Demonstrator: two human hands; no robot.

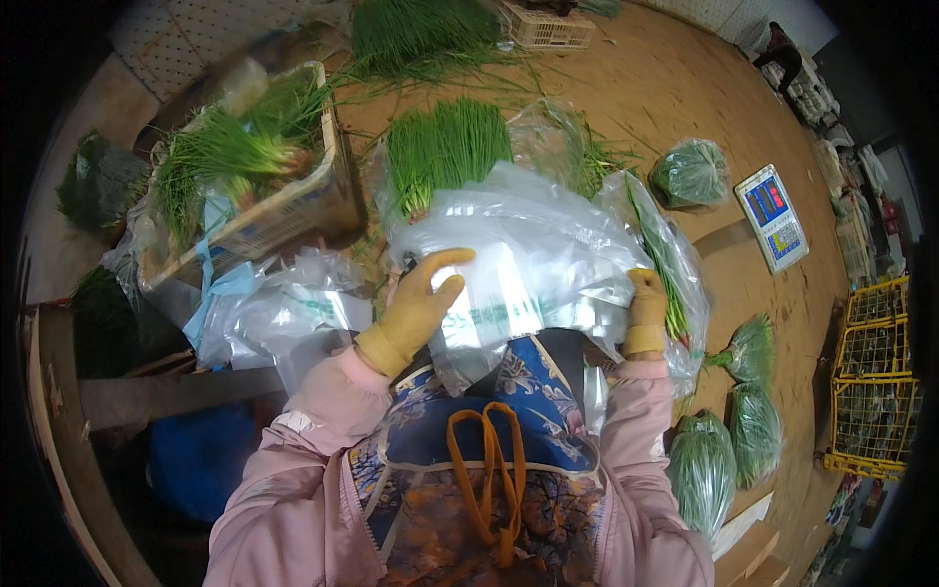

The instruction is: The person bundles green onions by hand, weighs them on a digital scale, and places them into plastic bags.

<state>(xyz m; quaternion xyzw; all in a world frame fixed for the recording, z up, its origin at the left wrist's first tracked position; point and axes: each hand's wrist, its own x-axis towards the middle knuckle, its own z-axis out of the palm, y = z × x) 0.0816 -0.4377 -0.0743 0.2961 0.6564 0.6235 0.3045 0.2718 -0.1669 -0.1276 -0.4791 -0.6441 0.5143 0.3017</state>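
Note:
A pile of clear plastic bags [528, 249] with green print spreads over my lap. My left hand [422, 304], in a yellow glove, is at the pile's left side with thumb and forefinger apart and nothing between them. The yellow-gloved right hand [645, 308] is closed on the right edge of a plastic bag. Just beyond the pile stands a thick row of green chives [449, 150], roots toward me. Along the right wrist lies a clear bag holding a few long green stalks [660, 264].
At left, a plastic crate [253, 238] holds loose chives, with more plastic bags [308, 301] beside it. Bagged greens [689, 172] and a digital scale [772, 219] stand right. Several filled bags [700, 469] lie near my right elbow. A yellow wire crate [873, 381] is farther right; a person [781, 55] is far off.

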